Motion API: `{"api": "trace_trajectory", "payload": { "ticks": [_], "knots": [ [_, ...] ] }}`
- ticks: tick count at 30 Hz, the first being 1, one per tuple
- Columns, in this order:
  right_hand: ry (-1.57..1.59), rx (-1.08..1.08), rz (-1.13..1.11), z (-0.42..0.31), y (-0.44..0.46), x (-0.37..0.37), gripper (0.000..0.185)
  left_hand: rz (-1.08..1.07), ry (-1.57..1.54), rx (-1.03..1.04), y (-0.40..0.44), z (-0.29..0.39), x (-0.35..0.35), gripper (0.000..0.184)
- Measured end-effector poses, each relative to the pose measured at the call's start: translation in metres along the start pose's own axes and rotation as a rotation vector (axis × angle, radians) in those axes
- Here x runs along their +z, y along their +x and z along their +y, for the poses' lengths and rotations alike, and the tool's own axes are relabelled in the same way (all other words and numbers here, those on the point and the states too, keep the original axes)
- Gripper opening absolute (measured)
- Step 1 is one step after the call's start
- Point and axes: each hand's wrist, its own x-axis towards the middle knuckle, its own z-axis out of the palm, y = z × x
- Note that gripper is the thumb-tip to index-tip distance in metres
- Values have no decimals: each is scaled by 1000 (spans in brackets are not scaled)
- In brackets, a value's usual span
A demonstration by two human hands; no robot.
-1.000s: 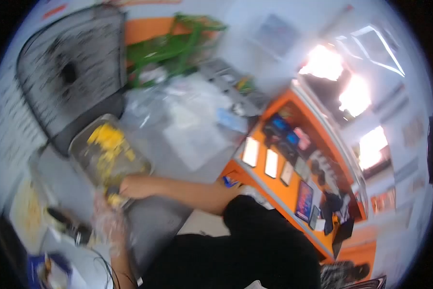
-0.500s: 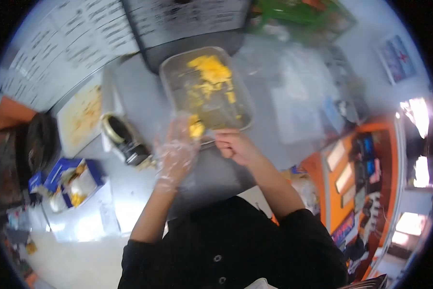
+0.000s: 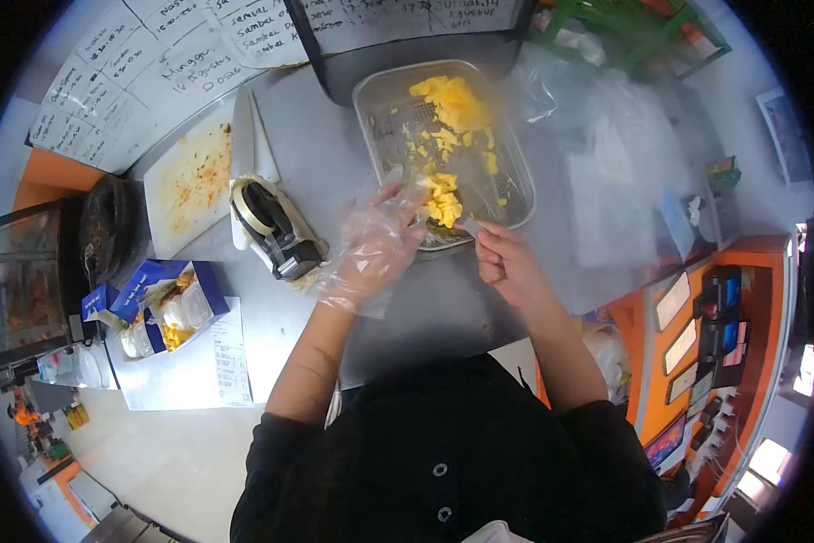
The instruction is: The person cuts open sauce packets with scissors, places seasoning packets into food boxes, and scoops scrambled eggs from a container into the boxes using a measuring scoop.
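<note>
In front of me is a clear rectangular tray with a perforated bottom, holding yellow pieces that look like scrambled egg. A larger heap lies at its far end, and a smaller clump sits at the near end. My left hand, in a loose clear plastic glove, reaches over the near left rim with fingers stretched apart beside that clump. My bare right hand is closed at the near right rim, pinching the end of a thin grey flat piece that points toward the clump. Its full shape is hidden.
Left of the tray stand a tape dispenser, a stained cutting board with a knife, and a blue food box. A receipt lies nearby. Plastic bags lie to the right. A dark stone mortar is far left.
The view has shifted, so the counter appears further right and higher, and is sharper. The near clump sits slightly further right in the tray. Both hands remain at the tray's near end.
</note>
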Motion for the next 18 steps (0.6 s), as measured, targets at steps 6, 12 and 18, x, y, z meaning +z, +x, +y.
{"api": "trace_trajectory", "payload": {
  "ticks": [6,12,18],
  "knots": [
    [-132,-2,23,0,-1,-3,33,124,-190,135,11,1,8,31],
    [-51,-17,-15,2,-6,-12,32,185,-637,-189,19,0,-23,29],
    [-45,-78,1,-9,-17,-19,31,93,-433,-46,54,-3,-30,24]
  ]
}}
